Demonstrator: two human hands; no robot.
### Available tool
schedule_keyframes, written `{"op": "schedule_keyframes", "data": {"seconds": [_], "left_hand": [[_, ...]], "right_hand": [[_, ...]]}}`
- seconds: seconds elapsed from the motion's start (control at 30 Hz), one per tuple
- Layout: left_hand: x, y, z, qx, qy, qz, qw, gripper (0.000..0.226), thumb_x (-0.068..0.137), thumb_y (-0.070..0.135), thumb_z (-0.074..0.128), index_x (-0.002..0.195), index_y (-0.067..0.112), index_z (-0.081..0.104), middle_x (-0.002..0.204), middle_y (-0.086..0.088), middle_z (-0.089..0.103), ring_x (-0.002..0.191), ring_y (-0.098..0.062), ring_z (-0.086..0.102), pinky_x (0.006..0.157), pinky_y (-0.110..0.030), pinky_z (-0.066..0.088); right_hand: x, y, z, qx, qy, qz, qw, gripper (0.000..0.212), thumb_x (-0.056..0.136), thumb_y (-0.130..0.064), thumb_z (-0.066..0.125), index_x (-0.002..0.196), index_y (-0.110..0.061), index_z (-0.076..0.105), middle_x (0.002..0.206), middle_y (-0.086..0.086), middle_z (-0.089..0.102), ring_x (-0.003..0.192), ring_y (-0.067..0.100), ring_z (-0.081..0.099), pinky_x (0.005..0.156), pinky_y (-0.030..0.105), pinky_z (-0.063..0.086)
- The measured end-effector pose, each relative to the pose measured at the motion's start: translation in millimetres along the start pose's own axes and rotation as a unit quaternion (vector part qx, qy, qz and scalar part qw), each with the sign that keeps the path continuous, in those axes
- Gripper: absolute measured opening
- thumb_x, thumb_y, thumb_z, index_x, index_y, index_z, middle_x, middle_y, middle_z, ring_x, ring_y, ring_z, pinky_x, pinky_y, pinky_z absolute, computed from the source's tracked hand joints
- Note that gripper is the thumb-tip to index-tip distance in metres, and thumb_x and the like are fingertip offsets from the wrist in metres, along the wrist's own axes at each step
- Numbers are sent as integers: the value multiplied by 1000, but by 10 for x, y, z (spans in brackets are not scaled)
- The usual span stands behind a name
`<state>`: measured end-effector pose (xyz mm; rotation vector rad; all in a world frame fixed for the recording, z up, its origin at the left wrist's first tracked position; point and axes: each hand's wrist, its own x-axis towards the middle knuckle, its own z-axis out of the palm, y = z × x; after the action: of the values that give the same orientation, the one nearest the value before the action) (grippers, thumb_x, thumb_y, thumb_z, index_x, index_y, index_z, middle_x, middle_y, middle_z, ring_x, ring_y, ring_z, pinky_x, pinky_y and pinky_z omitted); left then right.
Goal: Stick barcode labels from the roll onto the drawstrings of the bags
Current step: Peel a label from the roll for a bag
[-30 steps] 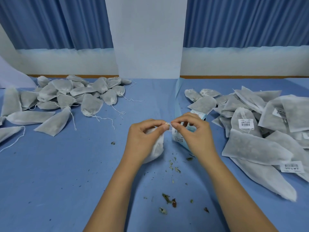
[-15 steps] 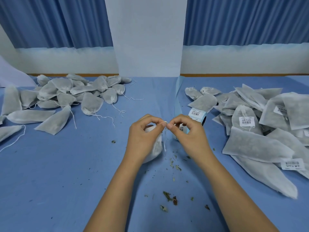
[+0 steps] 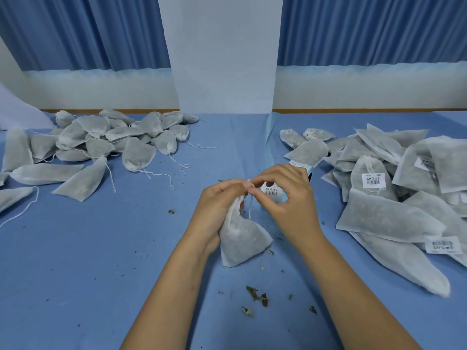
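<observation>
at the middle of the desk (image 3: 101, 248), just above its blue cover, a small white mesh bag (image 3: 240, 236) hangs neck up from the left grip (image 3: 219, 200), its lower corner reaching down close to the cloth. the left grip's fingers are curled round the gathered neck of the bag, and its thumb and forefinger come together at the top. the drawstring (image 3: 249, 208) runs up from the neck as a thin white thread to the spot where both grips meet. the right grip (image 3: 290, 195) pinches that thread between thumb and forefinger, tip to tip with the left grip, its other fingers arched above; whether a label sits between the fingertips is too small to tell. right behind the right grip stands the label roll (image 3: 274, 192), mostly hidden, with one barcode label showing under the arched fingers. to the right lies a heap of labelled bags (image 3: 391, 185), several overlapping, with barcode labels on a few of them. well apart on the far left lies a heap of unlabelled bags (image 3: 101, 147) with loose strings trailing onto the cloth. bits of dried herb (image 3: 255, 294) are scattered on the desk between the forearms. blue curtains (image 3: 75, 34) hang behind the desk on either side of a white pillar (image 3: 222, 59).
</observation>
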<state>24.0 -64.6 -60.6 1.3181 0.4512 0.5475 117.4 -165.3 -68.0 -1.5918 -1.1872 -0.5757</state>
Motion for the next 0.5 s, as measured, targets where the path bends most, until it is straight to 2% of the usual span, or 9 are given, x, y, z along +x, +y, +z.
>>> {"op": "schedule_keyframes", "data": {"seconds": [0.13, 0.2, 0.27, 0.37, 0.5], "left_hand": [[-2, -16, -27, 5, -10, 1, 1000, 11, 88, 13, 64, 81, 9, 72, 56, 12, 54, 51, -3, 51, 52, -12, 43], [-11, -4, -27, 12, -20, -3, 1000, 9, 87, 15, 67, 84, 14, 76, 58, 13, 58, 52, -1, 52, 52, -11, 42], [-8, 0, -35, 29, -30, -2, 999, 12, 86, 15, 69, 87, 21, 80, 61, 14, 60, 53, 0, 50, 51, -11, 41], [10, 16, -85, 49, -18, 2, 999, 14, 85, 16, 70, 90, 24, 80, 61, 15, 59, 54, 1, 49, 52, -9, 40], [5, 10, -146, 99, -52, -47, 993, 8, 84, 22, 72, 88, 22, 79, 67, 15, 65, 58, 3, 57, 54, -9, 44]], "right_hand": [[2, 30, 4, -3, 11, -9, 1000, 7, 80, -9, 71, 74, -6, 72, 74, 1, 70, 71, 19, 63, 81, 35, 41], [0, 52, -14, 1, 7, 13, 1000, 9, 83, -10, 68, 75, -7, 72, 76, -3, 69, 74, 12, 61, 83, 31, 41], [8, 89, -46, 27, 15, 73, 997, 9, 85, -9, 66, 76, -9, 69, 77, -8, 66, 77, 4, 57, 83, 22, 39], [41, 173, -91, 77, 48, 196, 976, 12, 87, -6, 62, 79, -14, 65, 76, -12, 64, 75, -4, 56, 72, 10, 38], [43, 268, -74, 42, 50, 246, 967, 13, 88, -4, 59, 81, -13, 64, 76, -12, 62, 71, -7, 55, 67, 7, 37]]}}
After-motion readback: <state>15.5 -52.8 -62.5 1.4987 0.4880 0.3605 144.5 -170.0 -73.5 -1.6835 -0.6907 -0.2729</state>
